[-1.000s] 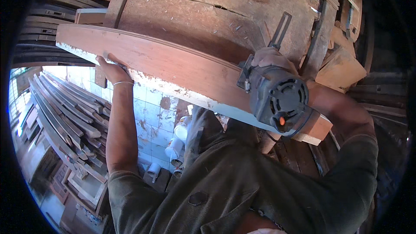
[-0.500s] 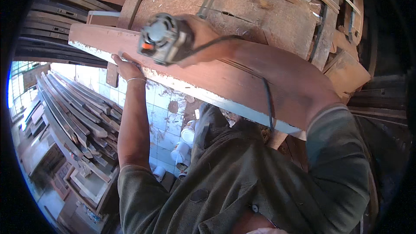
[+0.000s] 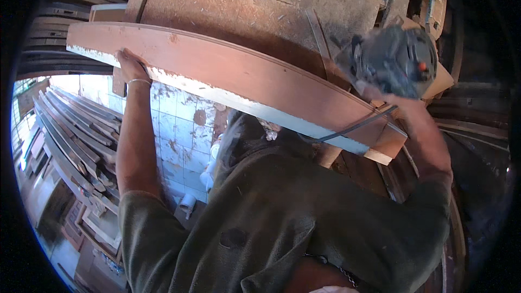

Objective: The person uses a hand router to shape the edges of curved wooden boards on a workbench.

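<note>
A long reddish-brown wooden board point(image 3: 228, 68) with a curved far edge lies slantwise across the bench before me. Its near edge is pale with a ragged border. My left hand point(image 3: 132, 66) is closed on that near edge toward the board's left end. Off the board's right end, my right hand point(image 3: 374, 95) grips a dark corded power tool point(image 3: 399, 62) with a rounded motor housing and an orange switch. Motion blurs the tool, and its exact kind cannot be made out. A black cord point(image 3: 358, 125) runs from it across the board's right end.
Wood shavings dot the worn bench top point(image 3: 228, 11) beyond the board. Stacked long timbers point(image 3: 81, 135) and frames fill the left side. White containers point(image 3: 187, 203) stand on the tiled floor point(image 3: 179, 125) below. More planks point(image 3: 442, 5) lean at the far right.
My right hand has swept the power tool from over the board's left half to beyond its right end. In the picture, my left hand and the board sit slightly further left.
</note>
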A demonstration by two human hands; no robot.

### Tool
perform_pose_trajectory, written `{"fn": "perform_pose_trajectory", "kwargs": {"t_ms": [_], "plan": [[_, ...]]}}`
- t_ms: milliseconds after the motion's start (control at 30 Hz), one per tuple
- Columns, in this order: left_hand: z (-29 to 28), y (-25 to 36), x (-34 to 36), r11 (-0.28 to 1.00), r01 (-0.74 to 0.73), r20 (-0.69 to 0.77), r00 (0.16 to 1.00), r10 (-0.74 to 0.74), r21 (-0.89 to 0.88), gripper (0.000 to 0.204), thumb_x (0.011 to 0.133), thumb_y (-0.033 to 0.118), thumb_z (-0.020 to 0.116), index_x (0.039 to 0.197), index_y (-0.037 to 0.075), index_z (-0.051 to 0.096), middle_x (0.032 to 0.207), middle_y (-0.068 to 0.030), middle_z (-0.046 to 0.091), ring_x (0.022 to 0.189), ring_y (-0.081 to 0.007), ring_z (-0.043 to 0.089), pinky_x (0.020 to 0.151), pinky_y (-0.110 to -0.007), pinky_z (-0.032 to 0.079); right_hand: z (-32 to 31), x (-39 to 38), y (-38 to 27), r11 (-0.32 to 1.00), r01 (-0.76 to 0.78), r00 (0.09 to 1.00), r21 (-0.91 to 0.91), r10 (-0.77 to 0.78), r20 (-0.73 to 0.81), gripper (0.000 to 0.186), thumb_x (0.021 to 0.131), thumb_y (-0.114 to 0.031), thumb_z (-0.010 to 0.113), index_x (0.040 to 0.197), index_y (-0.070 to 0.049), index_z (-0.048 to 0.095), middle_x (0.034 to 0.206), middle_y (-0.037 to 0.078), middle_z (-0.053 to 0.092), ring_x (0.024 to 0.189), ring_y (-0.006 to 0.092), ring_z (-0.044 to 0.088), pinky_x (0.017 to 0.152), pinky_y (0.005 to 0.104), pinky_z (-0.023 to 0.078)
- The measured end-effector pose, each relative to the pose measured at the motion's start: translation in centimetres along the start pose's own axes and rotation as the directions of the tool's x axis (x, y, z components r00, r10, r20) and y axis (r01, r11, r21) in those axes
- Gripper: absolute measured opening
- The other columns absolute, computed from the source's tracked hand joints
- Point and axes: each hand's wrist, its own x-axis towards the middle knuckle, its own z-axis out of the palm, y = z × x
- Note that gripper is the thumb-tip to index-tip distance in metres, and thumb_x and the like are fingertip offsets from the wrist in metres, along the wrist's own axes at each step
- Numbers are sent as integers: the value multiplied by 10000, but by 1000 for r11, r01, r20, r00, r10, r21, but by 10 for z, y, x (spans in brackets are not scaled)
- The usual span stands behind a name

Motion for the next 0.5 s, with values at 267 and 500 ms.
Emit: {"fn": "perform_pose_trajectory", "kwargs": {"t_ms": [267, 500], "plan": [[9, 13, -8, 989, 60, -20, 998, -58, 132, 662, 1037, 546, 303, 1396, 18, 480, 1346, -119, 574, 1238, -265, 558, 1071, -373, 433, -9, -24, 15, 985, 174, 984, 19, -175, 20, 944, 533, -276, 942, 1325, -46, 480, 1206, 202, 590, 1148, 346, 573, 997, 487, 444], [18, 16, -18, 971, 72, -97, 994, -51, 229, 665, 1038, 552, 290, 1385, 24, 496, 1313, -118, 600, 1192, -254, 591, 1029, -363, 464, -12, -25, 25, 968, 251, 967, 16, -251, 43, 928, 557, -269, 946, 1323, -58, 466, 1202, 189, 583, 1136, 329, 571, 989, 501, 439]]}}
